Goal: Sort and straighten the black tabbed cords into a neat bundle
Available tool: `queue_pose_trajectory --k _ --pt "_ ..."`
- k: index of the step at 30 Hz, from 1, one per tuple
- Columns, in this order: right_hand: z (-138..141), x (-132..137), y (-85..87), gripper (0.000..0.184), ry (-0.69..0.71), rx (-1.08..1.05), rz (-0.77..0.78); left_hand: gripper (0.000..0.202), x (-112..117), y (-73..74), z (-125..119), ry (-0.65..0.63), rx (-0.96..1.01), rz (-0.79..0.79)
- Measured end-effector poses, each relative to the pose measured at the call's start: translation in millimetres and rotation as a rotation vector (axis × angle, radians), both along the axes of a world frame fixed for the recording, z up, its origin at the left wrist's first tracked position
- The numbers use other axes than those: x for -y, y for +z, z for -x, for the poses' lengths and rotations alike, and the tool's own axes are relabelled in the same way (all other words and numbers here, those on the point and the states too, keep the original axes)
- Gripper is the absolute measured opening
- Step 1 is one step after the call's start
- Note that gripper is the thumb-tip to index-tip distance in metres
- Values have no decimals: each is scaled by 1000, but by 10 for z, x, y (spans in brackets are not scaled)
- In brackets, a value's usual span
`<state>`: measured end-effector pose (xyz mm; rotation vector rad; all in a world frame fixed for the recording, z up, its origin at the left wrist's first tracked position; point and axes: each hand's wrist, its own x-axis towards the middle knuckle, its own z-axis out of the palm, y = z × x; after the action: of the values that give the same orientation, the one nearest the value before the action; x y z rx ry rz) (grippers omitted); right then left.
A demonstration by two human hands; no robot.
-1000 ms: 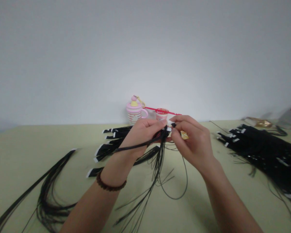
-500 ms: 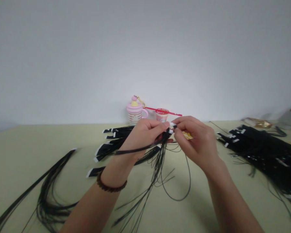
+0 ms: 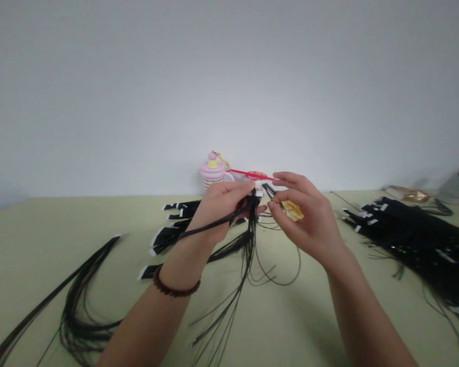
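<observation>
My left hand (image 3: 229, 201) is closed, thumb on top, around a bundle of thin black cables (image 3: 248, 244) near a white end piece (image 3: 259, 193). The loose lengths hang down and fan out over the table. Right of it, my right hand (image 3: 306, 209) has its fingers apart, the thumb and index tips close to each other. A thin black strand (image 3: 268, 189) sticks up beside these fingertips and passes behind the index finger; no firm grip on it shows. A brown bead bracelet (image 3: 176, 286) is on my left wrist.
Black cable bundles with white ends (image 3: 162, 239) lie behind my left arm, and a loose looped bundle (image 3: 74, 306) at left. A large black pile (image 3: 424, 239) is at right. Against the wall stand a pink cup (image 3: 213, 171) and a red stick (image 3: 240, 174). Yellow wrapping (image 3: 292, 210) shows behind my right hand.
The right fingers have come off the white tip and spread apart. A dark strand now shows upright between the hands. My left hand has moved slightly left and up with the bundle.
</observation>
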<state>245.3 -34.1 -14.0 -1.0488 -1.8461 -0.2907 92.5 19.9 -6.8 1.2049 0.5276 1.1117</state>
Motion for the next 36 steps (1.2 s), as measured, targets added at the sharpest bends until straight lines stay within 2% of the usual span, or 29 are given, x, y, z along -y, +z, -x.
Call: queue_pose_trajectory --k 4,6,8,10,13,16,20,23,26,29,33,36 --pt "-229 -51 -2 8 16 -24 64 20 -36 130 108 91 218 181" --pt "-402 -107 -15 9 68 -92 116 26 -47 180 191 64 248 283" --pt "-565 -168 -32 9 88 -165 154 27 -57 196 265 -52 251 360" --pt "-677 -210 -43 10 50 -261 164 23 -62 187 309 -200 248 410" --pt "-720 -218 -37 11 -5 -418 204 18 -47 167 301 -355 256 455" --pt "-671 -208 -28 16 11 -501 267 19 -10 172 237 -341 338 460" --pt "-627 -256 -63 22 38 -517 386 19 20 174 148 -164 493 402" --pt "-636 -297 -97 26 61 -504 441 16 8 162 115 -48 540 401" --pt "-583 -258 -88 25 -58 -528 319 12 -1 157 103 34 509 374" --pt "-369 -124 -47 16 -156 -527 131 11 19 151 94 33 446 301" --pt "57 44 -29 12 69 -338 236 17 64 119 68 -52 404 181" --pt "267 67 -73 16 117 -195 228 18 89 97 46 -83 345 146"
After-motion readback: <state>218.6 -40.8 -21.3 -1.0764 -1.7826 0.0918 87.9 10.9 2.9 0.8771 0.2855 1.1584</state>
